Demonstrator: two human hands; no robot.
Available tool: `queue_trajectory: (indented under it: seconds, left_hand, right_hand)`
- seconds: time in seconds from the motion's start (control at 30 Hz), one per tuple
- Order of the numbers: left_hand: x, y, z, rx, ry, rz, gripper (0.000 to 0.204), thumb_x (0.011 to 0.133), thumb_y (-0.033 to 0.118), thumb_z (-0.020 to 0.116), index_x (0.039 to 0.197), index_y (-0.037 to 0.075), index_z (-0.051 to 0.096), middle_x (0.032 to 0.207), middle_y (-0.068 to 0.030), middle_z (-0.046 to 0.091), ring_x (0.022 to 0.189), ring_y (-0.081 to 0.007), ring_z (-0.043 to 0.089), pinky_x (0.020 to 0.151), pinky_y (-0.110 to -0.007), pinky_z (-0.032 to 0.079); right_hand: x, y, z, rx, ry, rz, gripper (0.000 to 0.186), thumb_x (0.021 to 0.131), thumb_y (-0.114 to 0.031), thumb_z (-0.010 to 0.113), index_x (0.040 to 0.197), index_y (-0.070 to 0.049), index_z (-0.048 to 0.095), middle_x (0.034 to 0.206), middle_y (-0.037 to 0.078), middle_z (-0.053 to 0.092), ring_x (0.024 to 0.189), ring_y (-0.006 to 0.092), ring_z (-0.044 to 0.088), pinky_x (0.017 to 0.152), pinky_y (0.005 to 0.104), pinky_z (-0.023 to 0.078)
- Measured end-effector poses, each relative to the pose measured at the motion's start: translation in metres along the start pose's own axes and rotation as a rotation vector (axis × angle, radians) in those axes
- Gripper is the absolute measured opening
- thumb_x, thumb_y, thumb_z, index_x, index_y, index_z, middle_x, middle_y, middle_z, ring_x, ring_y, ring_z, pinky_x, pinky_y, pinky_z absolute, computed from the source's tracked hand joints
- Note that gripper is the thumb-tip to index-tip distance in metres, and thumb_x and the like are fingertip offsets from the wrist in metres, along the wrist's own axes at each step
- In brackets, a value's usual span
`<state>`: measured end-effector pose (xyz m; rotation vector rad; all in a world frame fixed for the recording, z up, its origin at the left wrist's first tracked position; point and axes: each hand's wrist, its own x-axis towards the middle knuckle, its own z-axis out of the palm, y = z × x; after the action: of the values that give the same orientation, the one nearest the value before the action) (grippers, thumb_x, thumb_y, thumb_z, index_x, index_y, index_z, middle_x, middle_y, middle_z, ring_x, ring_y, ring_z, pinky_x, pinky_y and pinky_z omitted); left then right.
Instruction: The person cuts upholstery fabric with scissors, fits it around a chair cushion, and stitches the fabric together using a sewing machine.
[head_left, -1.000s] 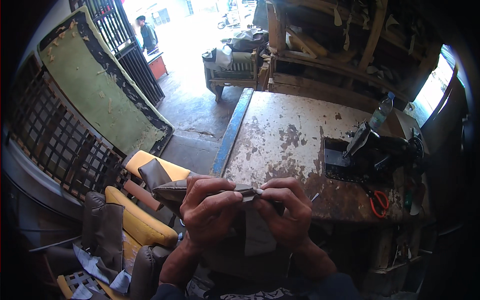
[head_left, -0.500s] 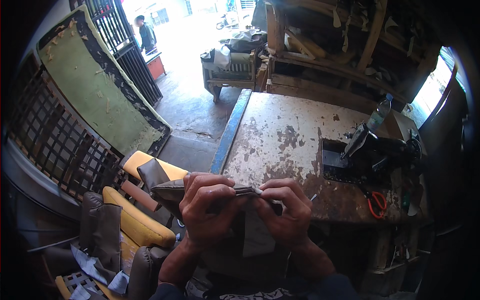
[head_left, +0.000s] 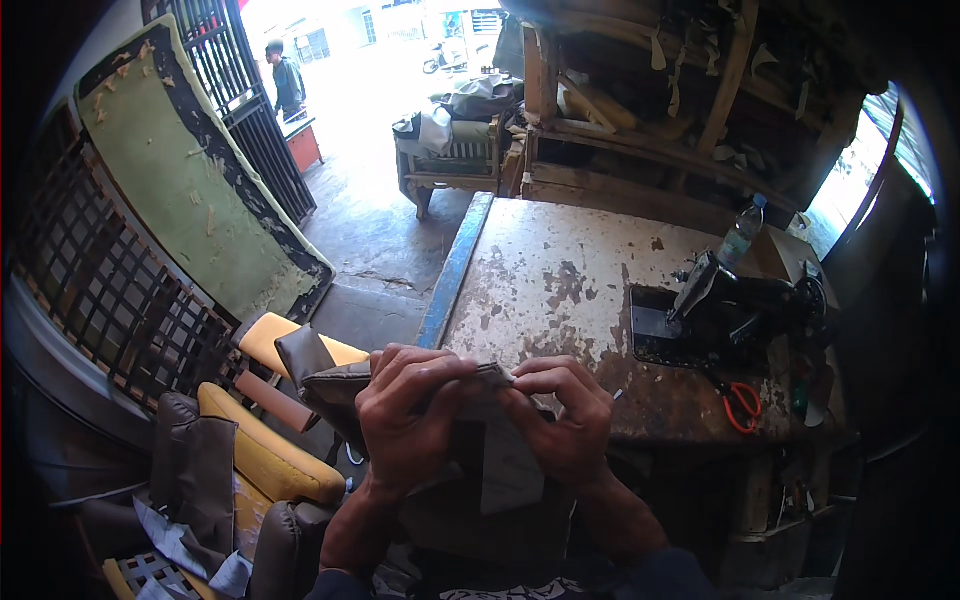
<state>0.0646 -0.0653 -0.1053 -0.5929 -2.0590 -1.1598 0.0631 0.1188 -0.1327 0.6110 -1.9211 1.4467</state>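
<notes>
A dark brown leather-like upholstery cover [head_left: 335, 387] is held up in front of me, over the near left corner of the table. My left hand [head_left: 408, 420] is closed, its fingers pinching the cover's folded edge. Close beside it, my right hand [head_left: 570, 420] is closed as well, with thumb and fingertips pinching the end of that same edge. A pale strip shows at the edge between the two sets of fingertips. Below the hands hangs a whitish flap [head_left: 512, 470], its upper end partly hidden by the fingers.
The worn table [head_left: 530, 235] carries a black sewing machine [head_left: 750, 305], orange-handled scissors [head_left: 742, 408] and a plastic bottle [head_left: 742, 235]. Yellow foam chair parts [head_left: 290, 462] lie at the left. A green padded panel [head_left: 190, 180] leans behind them. One person [head_left: 288, 82] stands beyond the doorway.
My fingertips have shifted slightly along the cover's edge, with my right hand a little nearer the left. The head view has turned slightly, so the table and sewing machine appear further left.
</notes>
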Motion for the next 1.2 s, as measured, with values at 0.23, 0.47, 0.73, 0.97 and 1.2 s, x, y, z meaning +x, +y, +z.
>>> queue_trajectory:
  seconds: [0.23, 0.47, 0.73, 0.97, 1.2]
  left_hand:
    - [-0.004, -0.007, -0.007, -0.087, 0.032, 0.125, 0.019, 0.08, -0.001, 0.078, 0.096, 0.002, 0.068, 0.096, -0.0151, 0.074, 0.092, -0.0263, 0.069, 0.083, -0.038, 0.053]
    - [-0.004, -0.011, -0.022, -0.359, -0.021, 0.008, 0.017, 0.084, 0.012, 0.077, 0.098, 0.004, 0.073, 0.101, -0.0141, 0.074, 0.095, -0.0241, 0.071, 0.091, -0.037, 0.045]
    - [0.0, -0.002, -0.024, -0.321, -0.097, -0.199, 0.012, 0.084, 0.008, 0.079, 0.094, 0.004, 0.073, 0.101, -0.0112, 0.075, 0.098, -0.0218, 0.07, 0.093, -0.034, 0.045]
    - [-0.002, -0.003, -0.018, -0.242, -0.111, -0.159, 0.03, 0.077, 0.008, 0.085, 0.103, 0.006, 0.07, 0.104, -0.0096, 0.074, 0.1, -0.0221, 0.07, 0.093, -0.035, 0.045]
    - [-0.002, -0.006, -0.016, -0.161, -0.073, -0.108, 0.033, 0.076, 0.009, 0.086, 0.105, 0.006, 0.071, 0.101, -0.0096, 0.073, 0.099, -0.024, 0.07, 0.09, -0.036, 0.047]
  right_hand:
    - [-0.002, -0.013, 0.0, 0.015, -0.02, 0.01, 0.02, 0.079, 0.002, 0.084, 0.094, -0.002, 0.073, 0.094, 0.013, 0.073, 0.089, 0.0236, 0.073, 0.077, 0.0346, 0.058]
    - [0.0, -0.014, 0.009, -0.128, 0.095, -0.187, 0.022, 0.08, -0.003, 0.085, 0.099, -0.004, 0.076, 0.099, 0.013, 0.069, 0.085, 0.0238, 0.071, 0.068, 0.0337, 0.058]
    - [-0.001, -0.012, 0.018, -0.04, 0.087, -0.085, 0.025, 0.079, 0.005, 0.082, 0.098, -0.005, 0.071, 0.101, 0.013, 0.066, 0.094, 0.0242, 0.067, 0.079, 0.0346, 0.054]
    - [0.003, -0.011, 0.018, -0.031, 0.069, -0.109, 0.026, 0.078, 0.007, 0.081, 0.098, -0.004, 0.069, 0.097, 0.013, 0.067, 0.087, 0.024, 0.068, 0.073, 0.0347, 0.055]
    - [0.009, -0.005, 0.021, -0.026, 0.081, -0.107, 0.019, 0.08, -0.001, 0.084, 0.095, -0.004, 0.072, 0.091, 0.01, 0.068, 0.076, 0.0218, 0.07, 0.063, 0.0337, 0.055]
